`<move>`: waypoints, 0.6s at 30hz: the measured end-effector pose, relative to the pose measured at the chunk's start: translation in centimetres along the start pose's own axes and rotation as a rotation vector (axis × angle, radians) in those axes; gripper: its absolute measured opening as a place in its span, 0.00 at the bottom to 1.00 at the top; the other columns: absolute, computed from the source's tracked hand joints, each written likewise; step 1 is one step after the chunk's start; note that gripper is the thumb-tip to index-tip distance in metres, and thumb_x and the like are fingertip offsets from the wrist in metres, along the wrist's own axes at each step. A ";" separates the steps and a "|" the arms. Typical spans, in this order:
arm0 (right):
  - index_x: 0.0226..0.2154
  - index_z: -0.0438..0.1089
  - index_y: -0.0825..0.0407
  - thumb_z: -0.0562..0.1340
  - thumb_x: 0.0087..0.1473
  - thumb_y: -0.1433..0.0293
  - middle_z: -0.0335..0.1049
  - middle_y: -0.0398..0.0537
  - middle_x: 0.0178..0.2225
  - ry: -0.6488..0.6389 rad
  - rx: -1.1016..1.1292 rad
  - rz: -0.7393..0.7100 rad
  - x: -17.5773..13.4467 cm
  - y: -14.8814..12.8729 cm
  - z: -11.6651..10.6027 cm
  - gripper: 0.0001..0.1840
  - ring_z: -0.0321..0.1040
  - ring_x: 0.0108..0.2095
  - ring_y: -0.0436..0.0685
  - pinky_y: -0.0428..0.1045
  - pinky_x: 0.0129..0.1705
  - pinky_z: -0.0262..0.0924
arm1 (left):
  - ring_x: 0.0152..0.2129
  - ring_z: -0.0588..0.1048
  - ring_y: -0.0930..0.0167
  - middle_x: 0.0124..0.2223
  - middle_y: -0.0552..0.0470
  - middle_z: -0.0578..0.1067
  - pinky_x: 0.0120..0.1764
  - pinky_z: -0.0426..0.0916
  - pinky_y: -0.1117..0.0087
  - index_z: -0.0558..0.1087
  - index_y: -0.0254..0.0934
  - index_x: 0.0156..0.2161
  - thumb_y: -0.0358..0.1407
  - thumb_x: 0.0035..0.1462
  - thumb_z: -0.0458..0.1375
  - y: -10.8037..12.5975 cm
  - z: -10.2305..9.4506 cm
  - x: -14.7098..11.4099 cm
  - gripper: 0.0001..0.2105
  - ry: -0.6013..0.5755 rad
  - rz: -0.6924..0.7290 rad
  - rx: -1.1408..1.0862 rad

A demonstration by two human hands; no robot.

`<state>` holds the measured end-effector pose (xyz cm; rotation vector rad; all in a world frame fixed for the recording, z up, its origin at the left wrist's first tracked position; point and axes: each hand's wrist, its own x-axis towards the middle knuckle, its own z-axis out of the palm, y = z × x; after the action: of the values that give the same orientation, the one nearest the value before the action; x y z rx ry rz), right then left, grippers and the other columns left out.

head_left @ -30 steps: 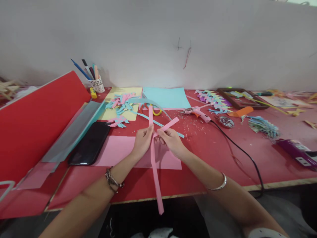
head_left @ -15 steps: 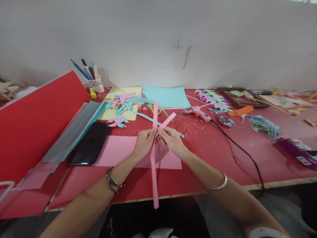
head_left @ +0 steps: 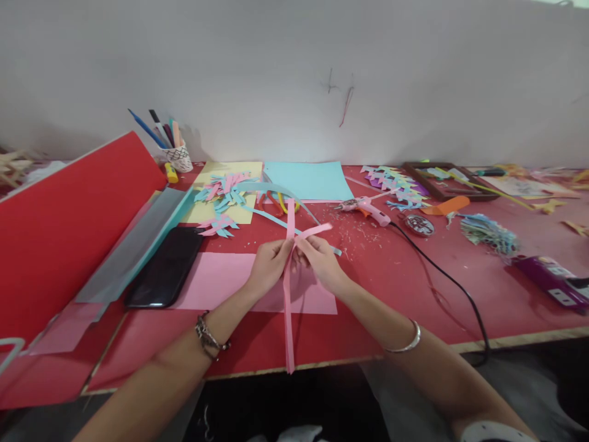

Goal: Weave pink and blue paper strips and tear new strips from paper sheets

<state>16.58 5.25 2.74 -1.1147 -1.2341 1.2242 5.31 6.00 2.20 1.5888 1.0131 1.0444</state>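
Note:
Pink paper strips [head_left: 288,319] cross between my two hands, above a pink paper sheet [head_left: 216,279] on the red table. My left hand [head_left: 271,261] pinches them from the left, where one end stands up and a long end hangs toward the table's front edge. From the right, my right hand [head_left: 319,258] pinches the same strips close to the crossing; another end sticks out to the upper right over its fingers. The fingertips of both hands nearly meet, and the crossing itself is partly hidden by them.
A black phone [head_left: 165,267] lies at the left beside a red board [head_left: 69,233]. Behind my hands are woven pink and blue strips [head_left: 225,190] and a light blue sheet [head_left: 306,178]. A pink glue gun [head_left: 368,207] with a black cord [head_left: 442,279] lies right.
The upper right strip end has bent down to a flatter angle. The upright end and the long front end have shifted slightly away from me. Both hands keep their pinch.

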 end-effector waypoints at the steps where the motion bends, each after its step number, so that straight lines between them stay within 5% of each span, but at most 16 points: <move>1: 0.12 0.54 0.52 0.56 0.45 0.62 0.52 0.34 0.10 -0.025 -0.007 0.005 0.0 0.0 0.1 0.18 0.52 0.11 0.43 0.43 0.15 0.45 | 0.13 0.65 0.76 0.13 0.57 0.65 0.21 0.59 0.76 0.64 0.36 0.15 0.46 0.53 0.45 0.0 0.0 0.0 0.21 0.003 0.011 -0.001; 9: 0.13 0.55 0.52 0.53 0.46 0.68 0.53 0.35 0.09 -0.052 -0.086 0.020 0.0 0.0 0.1 0.15 0.51 0.12 0.43 0.42 0.16 0.45 | 0.12 0.64 0.77 0.13 0.57 0.65 0.20 0.59 0.76 0.64 0.35 0.16 0.46 0.53 0.46 0.1 0.0 0.0 0.21 0.121 -0.021 -0.031; 14: 0.12 0.52 0.51 0.53 0.46 0.67 0.49 0.33 0.09 0.090 -0.006 -0.015 0.1 0.2 0.0 0.16 0.51 0.12 0.43 0.42 0.16 0.45 | 0.13 0.65 0.77 0.14 0.57 0.65 0.22 0.60 0.76 0.65 0.35 0.17 0.45 0.53 0.47 -0.1 0.2 0.1 0.20 -0.048 -0.028 -0.076; 18: 0.12 0.54 0.52 0.53 0.46 0.67 0.51 0.34 0.10 0.047 -0.054 -0.009 0.2 0.2 0.0 0.16 0.50 0.12 0.43 0.43 0.17 0.46 | 0.13 0.64 0.76 0.14 0.57 0.65 0.21 0.59 0.76 0.64 0.35 0.16 0.45 0.53 0.46 -0.6 0.2 0.1 0.20 -0.019 -0.009 -0.013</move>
<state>16.56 5.44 2.57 -1.1698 -1.2415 1.1582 5.48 6.17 1.61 1.5795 0.9983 1.0263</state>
